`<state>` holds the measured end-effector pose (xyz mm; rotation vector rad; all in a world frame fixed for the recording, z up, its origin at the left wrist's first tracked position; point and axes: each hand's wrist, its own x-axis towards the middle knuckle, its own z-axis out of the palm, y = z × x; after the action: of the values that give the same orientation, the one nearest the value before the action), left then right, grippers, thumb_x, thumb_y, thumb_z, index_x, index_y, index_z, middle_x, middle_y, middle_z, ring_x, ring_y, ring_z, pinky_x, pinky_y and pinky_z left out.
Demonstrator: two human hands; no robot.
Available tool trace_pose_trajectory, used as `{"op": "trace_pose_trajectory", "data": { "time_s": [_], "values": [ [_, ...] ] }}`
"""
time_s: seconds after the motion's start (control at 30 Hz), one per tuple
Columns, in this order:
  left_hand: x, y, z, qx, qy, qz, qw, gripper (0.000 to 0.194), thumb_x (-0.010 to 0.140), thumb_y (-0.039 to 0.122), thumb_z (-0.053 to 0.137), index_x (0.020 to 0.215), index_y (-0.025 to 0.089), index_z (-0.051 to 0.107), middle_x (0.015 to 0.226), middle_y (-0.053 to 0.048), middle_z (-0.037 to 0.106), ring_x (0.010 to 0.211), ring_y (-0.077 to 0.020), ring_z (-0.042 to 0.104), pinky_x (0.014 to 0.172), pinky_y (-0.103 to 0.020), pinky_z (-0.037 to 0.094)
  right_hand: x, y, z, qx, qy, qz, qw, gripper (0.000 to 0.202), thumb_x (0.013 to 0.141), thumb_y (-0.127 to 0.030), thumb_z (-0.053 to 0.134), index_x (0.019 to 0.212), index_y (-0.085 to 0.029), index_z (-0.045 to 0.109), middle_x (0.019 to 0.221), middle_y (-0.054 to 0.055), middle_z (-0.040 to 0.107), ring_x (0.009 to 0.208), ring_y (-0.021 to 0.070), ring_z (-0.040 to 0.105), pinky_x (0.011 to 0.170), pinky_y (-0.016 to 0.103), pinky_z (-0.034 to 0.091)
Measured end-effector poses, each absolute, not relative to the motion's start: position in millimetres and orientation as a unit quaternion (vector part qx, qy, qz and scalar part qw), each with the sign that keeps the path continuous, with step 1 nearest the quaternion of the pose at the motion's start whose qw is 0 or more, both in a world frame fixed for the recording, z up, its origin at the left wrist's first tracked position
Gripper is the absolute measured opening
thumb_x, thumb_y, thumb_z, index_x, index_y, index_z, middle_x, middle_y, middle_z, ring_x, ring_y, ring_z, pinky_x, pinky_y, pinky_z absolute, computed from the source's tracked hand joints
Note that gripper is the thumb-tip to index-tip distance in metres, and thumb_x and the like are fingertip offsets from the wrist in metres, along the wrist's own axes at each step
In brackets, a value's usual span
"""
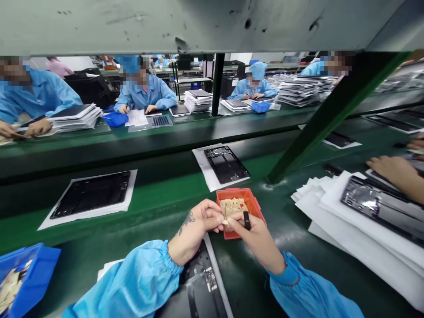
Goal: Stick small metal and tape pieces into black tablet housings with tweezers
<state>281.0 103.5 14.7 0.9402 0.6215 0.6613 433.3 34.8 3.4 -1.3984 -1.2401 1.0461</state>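
My left hand (197, 223) and my right hand (255, 234) meet over the near part of a red plastic bin (236, 191). Between their fingertips is a small pale piece (225, 222), pinched from both sides; its exact kind is too small to make out. Several flat beige pieces (236, 205) lie in the bin. A dark band circles a finger of my right hand. Below my left forearm, partly covered by the sleeve, is a black tablet-like panel (202, 282) on a white sheet.
A blue bin (41, 269) of beige scraps stands at lower left. Black panels on white sheets lie on the green bench (165, 194) ahead. A green slanted post (318, 123) rises right. Beyond it, a co-worker's hand (394, 170) is near stacked sheets. Overhead is a grey beam (132, 26).
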Motion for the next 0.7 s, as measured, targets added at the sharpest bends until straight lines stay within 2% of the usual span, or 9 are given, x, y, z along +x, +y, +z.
{"op": "trace_pose_trajectory", "data": {
  "time_s": [0.13, 0.27, 0.43, 0.57, 0.7],
  "values": [
    [297, 103, 9, 0.446, 0.302, 0.316, 0.781, 0.027, 0.071, 0.025, 0.075, 0.081, 0.014, 0.053, 0.066, 0.0, 0.062, 0.06, -0.0103, 0.059, 0.06, -0.02, 0.045, 443, 35, 0, -0.583, -0.511, 0.411, 0.48, 0.026, 0.088, -0.04, 0.057, 0.077, -0.017, 0.062, 0.077, 0.003, 0.064, 0.076, 0.0184, 0.06, 0.075, 0.03, 0.047],
    [303, 102, 6, 0.469, 0.301, 0.314, 0.768, 0.025, 0.076, 0.031, 0.071, 0.078, 0.013, 0.055, 0.072, -0.004, 0.065, 0.068, -0.0129, 0.061, 0.069, -0.025, 0.048, 448, 34, -1, -0.612, -0.5, 0.373, 0.487, 0.025, 0.087, -0.039, 0.057, 0.075, -0.018, 0.061, 0.072, 0.002, 0.063, 0.07, 0.0175, 0.058, 0.068, 0.028, 0.047],
    [300, 104, 5, 0.5, 0.309, 0.291, 0.755, 0.02, 0.074, 0.026, 0.072, 0.076, 0.012, 0.059, 0.076, -0.005, 0.066, 0.073, -0.0133, 0.061, 0.073, -0.025, 0.047, 453, 34, -4, -0.619, -0.502, 0.358, 0.487, 0.023, 0.086, -0.038, 0.058, 0.074, -0.018, 0.06, 0.071, 0.001, 0.06, 0.069, 0.0173, 0.056, 0.068, 0.027, 0.046],
    [299, 108, 5, 0.502, 0.322, 0.278, 0.753, 0.017, 0.077, 0.027, 0.066, 0.076, 0.01, 0.06, 0.075, -0.007, 0.065, 0.072, -0.0154, 0.062, 0.077, -0.031, 0.049, 453, 34, -6, -0.616, -0.502, 0.367, 0.483, 0.023, 0.086, -0.039, 0.057, 0.076, -0.018, 0.061, 0.072, 0.0, 0.059, 0.07, 0.0167, 0.054, 0.067, 0.027, 0.044],
    [301, 117, -1, 0.522, 0.348, 0.329, 0.706, 0.017, 0.081, 0.031, 0.059, 0.079, 0.014, 0.058, 0.084, -0.005, 0.062, 0.08, -0.0171, 0.06, 0.08, -0.034, 0.048, 455, 36, -10, -0.624, -0.415, 0.362, 0.555, 0.026, 0.084, -0.043, 0.061, 0.078, -0.018, 0.058, 0.064, -0.002, 0.05, 0.058, 0.0122, 0.046, 0.054, 0.024, 0.038]
  ]
}}
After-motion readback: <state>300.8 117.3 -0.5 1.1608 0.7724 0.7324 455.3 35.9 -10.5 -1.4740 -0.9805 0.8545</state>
